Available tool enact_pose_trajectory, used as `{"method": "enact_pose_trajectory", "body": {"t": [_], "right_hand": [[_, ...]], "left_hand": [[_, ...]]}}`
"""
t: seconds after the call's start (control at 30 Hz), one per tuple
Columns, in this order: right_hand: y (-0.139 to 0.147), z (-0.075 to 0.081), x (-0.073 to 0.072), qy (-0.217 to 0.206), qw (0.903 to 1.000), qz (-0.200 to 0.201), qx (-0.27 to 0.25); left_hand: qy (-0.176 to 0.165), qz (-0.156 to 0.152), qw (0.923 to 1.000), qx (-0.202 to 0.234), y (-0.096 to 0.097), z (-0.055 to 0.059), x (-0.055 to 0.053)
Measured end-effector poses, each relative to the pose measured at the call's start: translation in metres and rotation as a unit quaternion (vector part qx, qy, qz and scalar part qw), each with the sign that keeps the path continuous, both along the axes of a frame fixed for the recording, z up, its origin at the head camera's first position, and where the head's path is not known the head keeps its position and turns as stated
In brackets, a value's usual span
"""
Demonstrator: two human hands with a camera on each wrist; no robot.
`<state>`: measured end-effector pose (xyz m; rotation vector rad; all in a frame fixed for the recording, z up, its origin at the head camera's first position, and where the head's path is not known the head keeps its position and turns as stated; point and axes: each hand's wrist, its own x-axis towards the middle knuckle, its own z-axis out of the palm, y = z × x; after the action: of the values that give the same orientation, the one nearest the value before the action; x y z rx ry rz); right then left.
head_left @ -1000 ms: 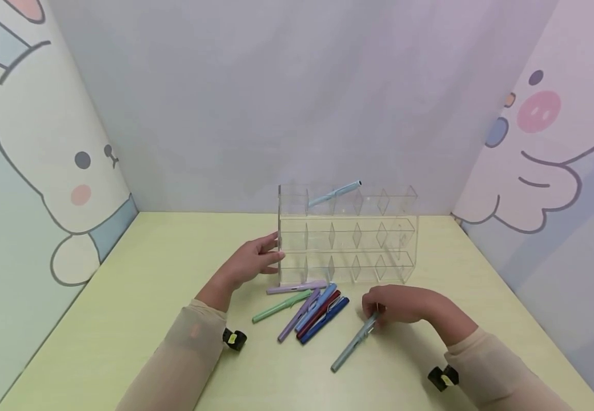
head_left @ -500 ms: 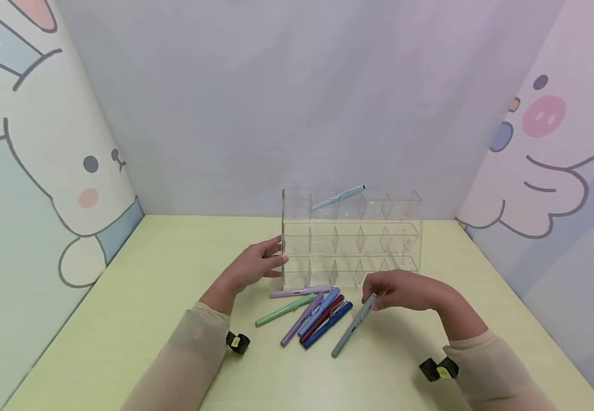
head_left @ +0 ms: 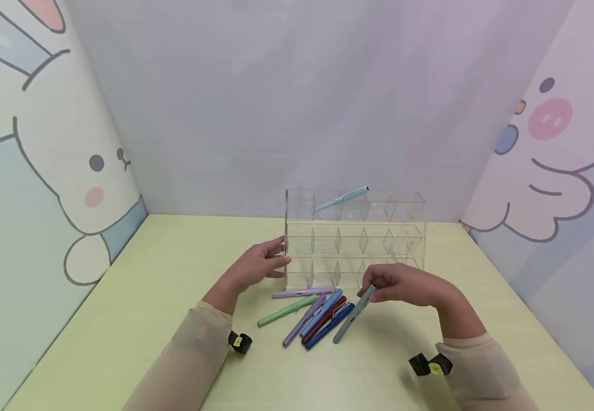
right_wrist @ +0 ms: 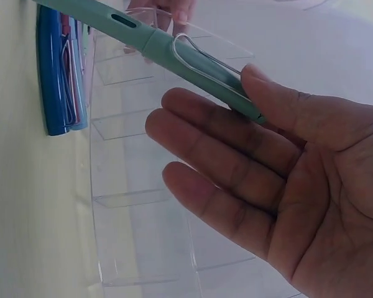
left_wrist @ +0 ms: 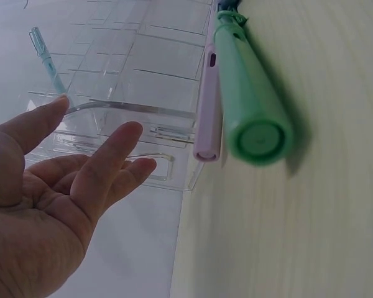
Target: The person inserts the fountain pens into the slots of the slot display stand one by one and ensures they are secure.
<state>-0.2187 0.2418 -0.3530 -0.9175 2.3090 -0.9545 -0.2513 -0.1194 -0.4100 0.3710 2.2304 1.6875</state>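
My right hand pinches a grey-green pen near its clip end, between thumb and fingers; the pen slants down over the table. In the right wrist view the pen's silver clip faces the camera and the other fingers extend loosely. My left hand is at the left side of a clear acrylic rack, its fingers spread and relaxed around the side panel. A light blue pen leans in the rack's top tier. Several pens lie before the rack, among them a green pen and a dark blue pen.
A lilac pen lies along the rack's front foot. Purple, light blue and dark red pens cluster beside the dark blue one. Walls with cartoon animals flank the pale wooden table, and a grey curtain hangs behind.
My right hand has moved up and slightly forward toward the rack, lifting the grey-green pen with it. The left hand stays at the rack's side. The head view has shifted a little.
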Motion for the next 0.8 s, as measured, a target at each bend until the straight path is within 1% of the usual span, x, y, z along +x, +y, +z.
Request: {"method": "enact_pose_trajectory", "body": {"t": [0.17,0.37,0.47,0.6,0.67,0.8], "right_hand": [[0.000,0.005,0.000,-0.009,0.9998,-0.013,-0.014],[0.001,0.011,-0.002,-0.005,0.9988,-0.024,-0.043],[0.003,0.016,-0.003,0.004,0.9980,-0.025,-0.059],[0.006,0.023,-0.005,0.034,0.9965,-0.036,-0.067],[0.007,0.027,-0.006,0.042,0.9954,-0.042,-0.076],[0.009,0.033,-0.008,0.039,0.9920,-0.048,-0.110]], "left_hand": [[0.001,0.003,1.0000,0.000,0.000,0.001,0.001],[-0.001,0.003,1.0000,-0.005,0.000,-0.001,0.000],[-0.003,0.005,1.0000,-0.004,0.000,-0.001,0.000],[-0.004,0.004,1.0000,0.004,0.001,0.000,0.001],[-0.005,0.000,0.9999,0.009,0.000,0.000,0.000],[-0.007,-0.002,0.9999,0.013,0.000,0.001,0.000]]}}
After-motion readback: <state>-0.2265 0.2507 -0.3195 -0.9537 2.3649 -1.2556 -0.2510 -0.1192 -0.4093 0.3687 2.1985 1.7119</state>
